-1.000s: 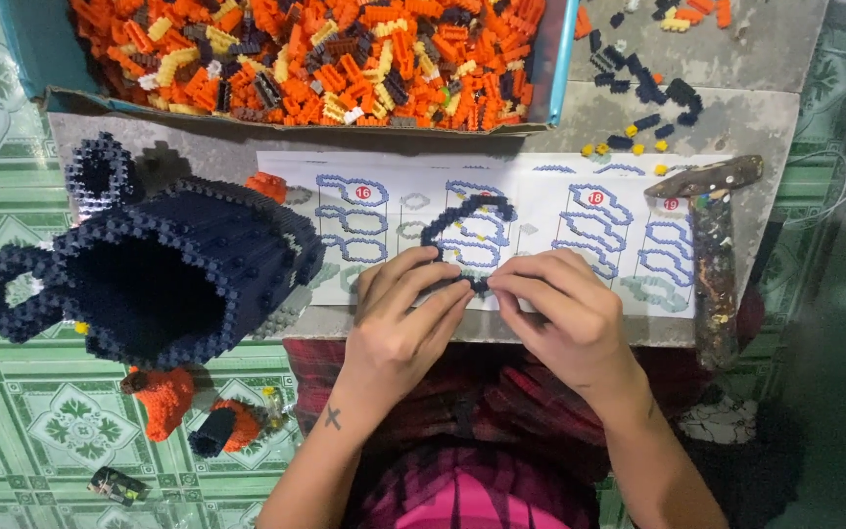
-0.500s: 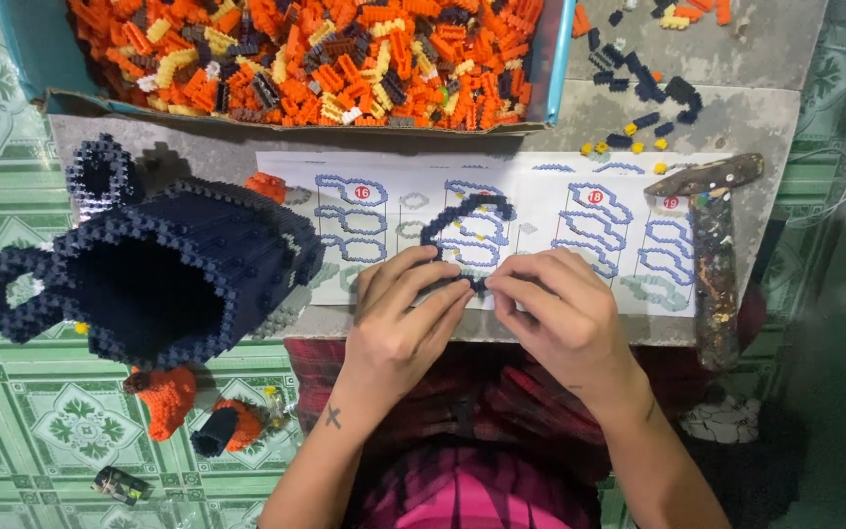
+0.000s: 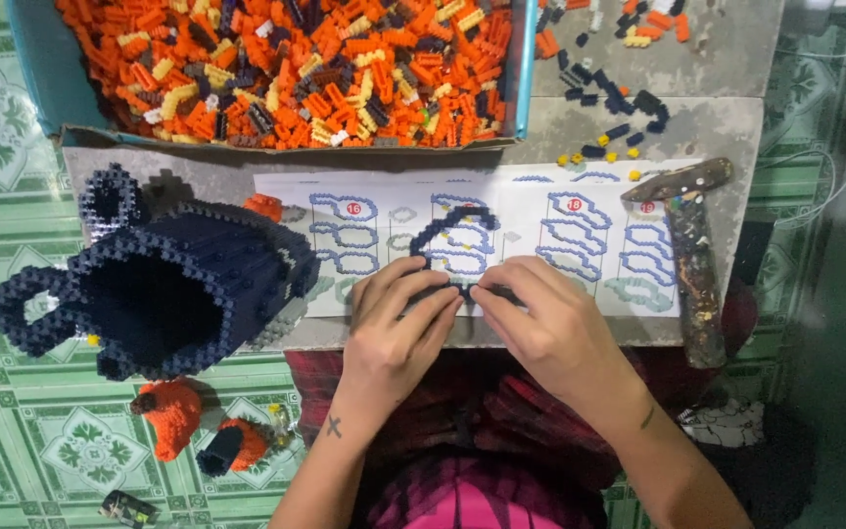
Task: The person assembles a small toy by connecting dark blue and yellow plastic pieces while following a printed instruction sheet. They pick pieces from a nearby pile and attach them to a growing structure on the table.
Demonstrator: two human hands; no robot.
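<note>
A dark brick ring [image 3: 454, 227] is pinched at its open ends by the left hand [image 3: 399, 333] and right hand [image 3: 550, 328]; closing it likely needs aligned studs.

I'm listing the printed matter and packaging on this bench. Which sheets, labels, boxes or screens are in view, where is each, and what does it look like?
Instruction sheet: flat on the grey slab under both hands, long white paper with blue outline diagrams and small red round markers.
Cardboard box: at the top, blue walls, open, full of orange, yellow and dark small bricks.
No screens visible.
</note>
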